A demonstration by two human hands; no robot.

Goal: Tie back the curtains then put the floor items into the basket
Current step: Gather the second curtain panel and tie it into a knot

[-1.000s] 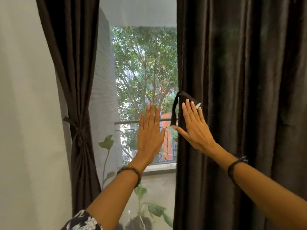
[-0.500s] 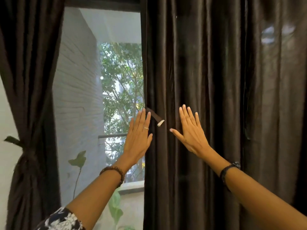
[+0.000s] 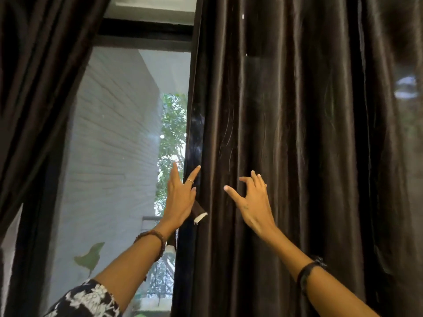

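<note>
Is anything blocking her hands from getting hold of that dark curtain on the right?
Nothing visible does. The left hand is already at the edge of the right curtain, the right hand reaches toward its front, and the tie-back strap hangs beside the left hand.

You have two dark curtains in front of you, the left curtain and the right curtain, and one tie-back strap. You see two hands, left and right, each wrist wearing one bracelet.
</note>
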